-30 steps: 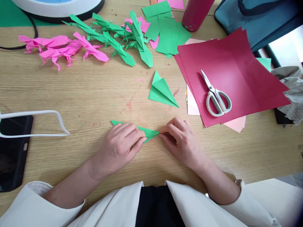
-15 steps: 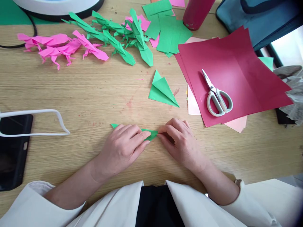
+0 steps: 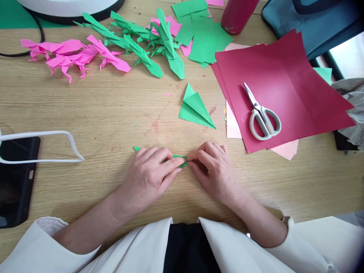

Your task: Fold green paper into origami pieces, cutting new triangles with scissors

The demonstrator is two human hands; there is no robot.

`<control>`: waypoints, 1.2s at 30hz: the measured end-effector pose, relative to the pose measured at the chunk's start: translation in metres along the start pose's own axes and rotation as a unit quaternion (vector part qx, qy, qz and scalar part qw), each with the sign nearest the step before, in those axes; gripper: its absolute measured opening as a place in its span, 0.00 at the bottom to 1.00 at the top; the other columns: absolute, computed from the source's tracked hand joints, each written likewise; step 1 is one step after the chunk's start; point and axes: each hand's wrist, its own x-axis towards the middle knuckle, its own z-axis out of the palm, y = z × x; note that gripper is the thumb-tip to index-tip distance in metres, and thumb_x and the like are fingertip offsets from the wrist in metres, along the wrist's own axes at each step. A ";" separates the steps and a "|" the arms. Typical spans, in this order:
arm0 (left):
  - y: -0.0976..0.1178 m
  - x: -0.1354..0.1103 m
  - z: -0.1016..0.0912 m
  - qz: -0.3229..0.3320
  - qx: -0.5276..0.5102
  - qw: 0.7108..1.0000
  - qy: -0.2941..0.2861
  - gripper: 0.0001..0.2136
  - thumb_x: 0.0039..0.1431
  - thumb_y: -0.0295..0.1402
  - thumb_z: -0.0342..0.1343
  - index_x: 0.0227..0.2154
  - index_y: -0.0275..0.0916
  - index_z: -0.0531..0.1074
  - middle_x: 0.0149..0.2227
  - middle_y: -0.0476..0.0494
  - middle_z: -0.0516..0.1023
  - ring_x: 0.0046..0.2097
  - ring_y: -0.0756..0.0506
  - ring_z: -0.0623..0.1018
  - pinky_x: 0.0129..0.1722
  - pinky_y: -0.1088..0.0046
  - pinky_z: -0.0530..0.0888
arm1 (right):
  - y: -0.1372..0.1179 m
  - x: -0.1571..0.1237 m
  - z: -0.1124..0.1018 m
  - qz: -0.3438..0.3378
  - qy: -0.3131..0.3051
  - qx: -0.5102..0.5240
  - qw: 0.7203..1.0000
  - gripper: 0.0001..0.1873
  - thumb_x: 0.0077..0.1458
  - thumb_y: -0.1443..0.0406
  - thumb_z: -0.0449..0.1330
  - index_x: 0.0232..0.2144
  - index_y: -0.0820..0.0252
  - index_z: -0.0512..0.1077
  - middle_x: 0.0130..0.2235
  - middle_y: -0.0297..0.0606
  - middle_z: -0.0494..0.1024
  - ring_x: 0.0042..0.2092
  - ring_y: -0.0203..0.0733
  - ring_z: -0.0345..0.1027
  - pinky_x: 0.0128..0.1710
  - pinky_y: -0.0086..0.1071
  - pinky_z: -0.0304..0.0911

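Note:
A narrow folded piece of green paper (image 3: 137, 148) lies low over the table between my hands, mostly covered by the left one. My left hand (image 3: 153, 170) is closed on it, thumb and fingers pressing along its length. At its right tip, my right hand (image 3: 212, 167) pinches the paper between thumb and forefinger. The fingertips of both hands are close together. Beyond them lies a second folded green paper (image 3: 196, 108), kite-like with a raised flap, touched by neither hand.
Scissors (image 3: 263, 117) rest on dark red sheets (image 3: 290, 83) at the right. Pink folded figures (image 3: 72, 57) and green folded figures (image 3: 145, 57) stand at the back, near green paper pieces (image 3: 203, 41) and a red cylinder (image 3: 237, 17). A black phone (image 3: 18, 182) lies left beside a white looped frame (image 3: 71, 148).
My left fingertips have slid slightly right along the green paper, nearer the right hand, covering more of it. The right hand keeps its pinch at the tip.

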 end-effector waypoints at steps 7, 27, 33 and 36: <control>-0.002 0.001 -0.003 -0.038 -0.020 0.999 0.003 0.06 0.65 0.30 0.54 0.34 0.41 0.74 0.32 0.49 0.76 0.37 0.47 0.73 0.38 0.67 0.66 | 0.000 -0.001 -0.001 0.012 0.003 0.004 1.000 0.06 0.64 0.66 0.56 0.34 0.58 0.72 0.36 0.38 0.72 0.38 0.42 0.64 0.40 0.38 0.54; -0.009 0.007 -0.006 -0.071 0.022 0.997 0.006 0.05 0.65 0.29 0.51 0.32 0.40 0.67 0.33 0.48 0.71 0.36 0.47 0.74 0.37 0.69 0.71 | -0.002 0.002 0.004 0.030 0.025 -0.037 0.999 0.08 0.64 0.63 0.56 0.31 0.57 0.68 0.32 0.37 0.70 0.36 0.43 0.63 0.38 0.38 0.53; -0.009 0.007 -0.005 -0.073 0.033 0.997 0.007 0.04 0.64 0.29 0.52 0.32 0.39 0.67 0.34 0.47 0.71 0.36 0.47 0.75 0.37 0.69 0.71 | -0.004 -0.008 0.000 -0.032 0.046 -0.057 0.997 0.05 0.65 0.66 0.55 0.37 0.59 0.71 0.33 0.38 0.72 0.35 0.41 0.64 0.37 0.38 0.55; -0.010 0.007 -0.004 -0.069 0.040 0.997 0.011 0.05 0.64 0.28 0.51 0.31 0.39 0.67 0.33 0.47 0.70 0.35 0.47 0.74 0.36 0.70 0.70 | -0.006 -0.021 0.002 -0.107 0.051 -0.086 0.989 0.08 0.64 0.69 0.56 0.44 0.61 0.72 0.33 0.38 0.74 0.34 0.40 0.62 0.36 0.37 0.55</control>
